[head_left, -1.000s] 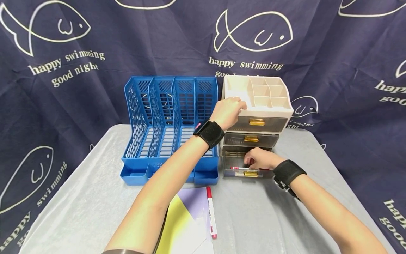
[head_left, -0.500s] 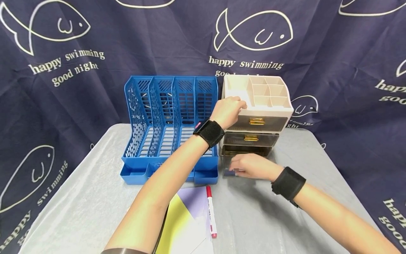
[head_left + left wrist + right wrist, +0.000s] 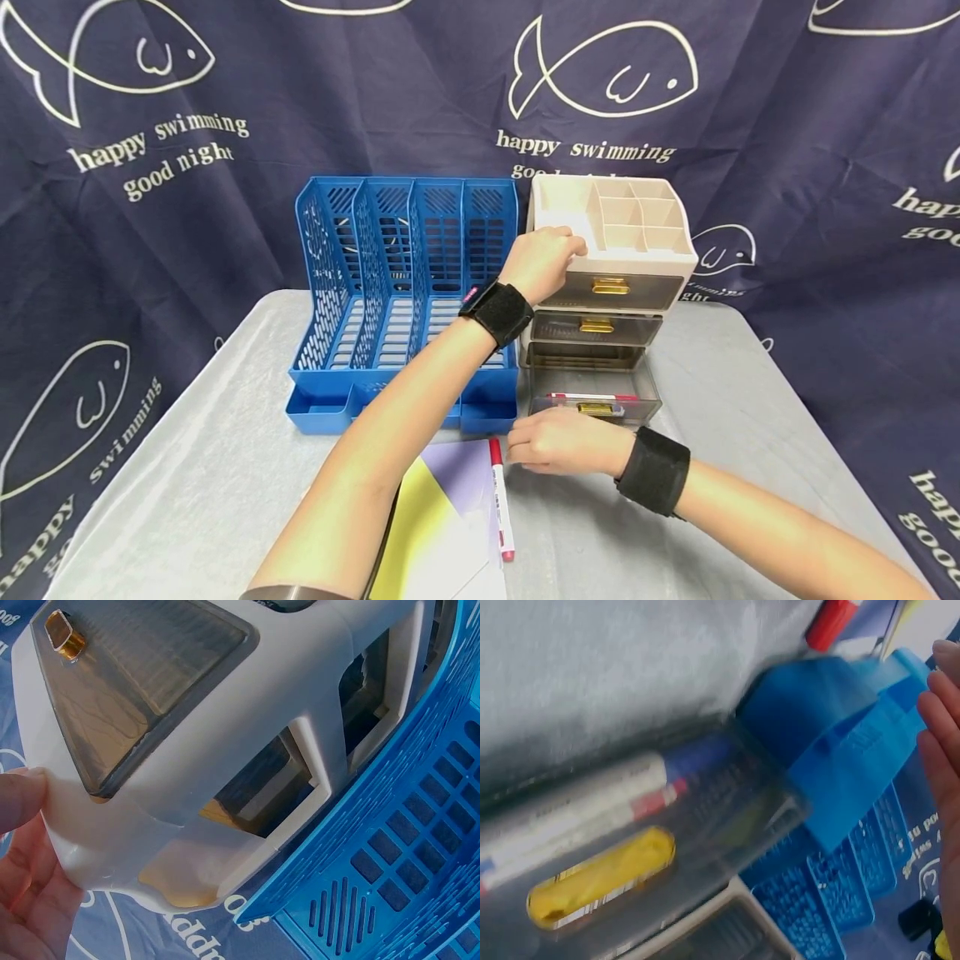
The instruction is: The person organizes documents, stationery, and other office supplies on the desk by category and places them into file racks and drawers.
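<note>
The right hand [image 3: 566, 443], fingers loosely extended together, is in front of the drawer unit [image 3: 652, 265], just beside the cap of a red marker [image 3: 501, 508] lying to the unit's front left. The left hand [image 3: 542, 262] pinches the unit's upper front-left edge. Markers [image 3: 573, 397] lie in the unit's pulled-out bottom drawer [image 3: 645, 411]; a blue rack [image 3: 483, 387] stands at the unit's left.

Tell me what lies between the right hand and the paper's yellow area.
In the head view, a red-capped marker, then a purple area, lie between the right hand and the yellow area.
</note>
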Tool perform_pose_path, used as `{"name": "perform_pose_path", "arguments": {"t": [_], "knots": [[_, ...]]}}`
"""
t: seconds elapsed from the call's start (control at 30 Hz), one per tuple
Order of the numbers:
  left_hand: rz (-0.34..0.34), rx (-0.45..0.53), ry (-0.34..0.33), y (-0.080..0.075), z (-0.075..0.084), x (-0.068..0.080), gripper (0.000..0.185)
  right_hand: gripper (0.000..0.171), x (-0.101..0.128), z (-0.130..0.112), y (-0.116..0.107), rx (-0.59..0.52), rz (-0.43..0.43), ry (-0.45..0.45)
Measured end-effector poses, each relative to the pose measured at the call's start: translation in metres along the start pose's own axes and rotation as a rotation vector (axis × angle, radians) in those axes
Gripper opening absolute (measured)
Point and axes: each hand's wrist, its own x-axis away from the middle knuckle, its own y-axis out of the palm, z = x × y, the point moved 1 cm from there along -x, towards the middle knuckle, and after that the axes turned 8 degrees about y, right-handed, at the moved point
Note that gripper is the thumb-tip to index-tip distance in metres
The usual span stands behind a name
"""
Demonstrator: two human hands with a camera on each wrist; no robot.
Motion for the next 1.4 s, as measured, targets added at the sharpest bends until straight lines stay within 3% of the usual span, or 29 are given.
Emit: {"name": "perform_pose_path", "arguments": {"t": [0.4,0.67,1.07,1.4], "knots": [[0.013,0.012,0.002,0.001,0.0,0.0,0.023,0.013,-0.011,-0.027,0.024,-0.051,-0.063,-0.063],[0.013,0.008,0.004,0.001,0.002,0.001,0.024,0.009,-0.01,-0.038,0.038,0.019,-0.084,-0.114],[0.032,0.032,0.006,-0.003,0.002,0.001,0.024,0.009,-0.01,-0.039,0.046,-0.005,-0.112,-0.136],[0.037,0.03,0.004,0.0,0.002,0.0,0.022,0.012,-0.01,-0.041,0.048,0.073,-0.126,-0.158]]}}
